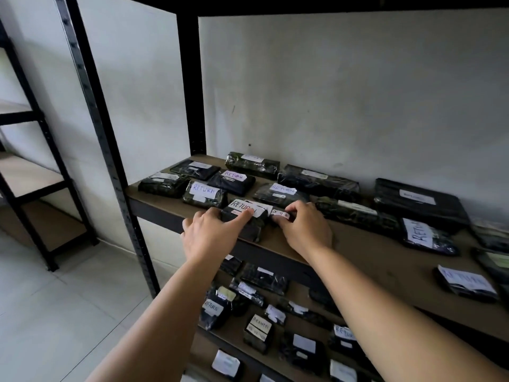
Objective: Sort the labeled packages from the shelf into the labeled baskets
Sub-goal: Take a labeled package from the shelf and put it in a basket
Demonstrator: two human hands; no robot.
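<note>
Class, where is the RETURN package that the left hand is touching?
The RETURN package lies at the front edge of the upper shelf, between the left hand and right hand.

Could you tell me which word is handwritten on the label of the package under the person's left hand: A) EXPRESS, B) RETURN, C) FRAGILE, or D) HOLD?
B: the white label on the front-edge package under the left hand begins "RETUR", its end covered by the forefinger, matching the RETURN labels on neighbouring packages.
</note>
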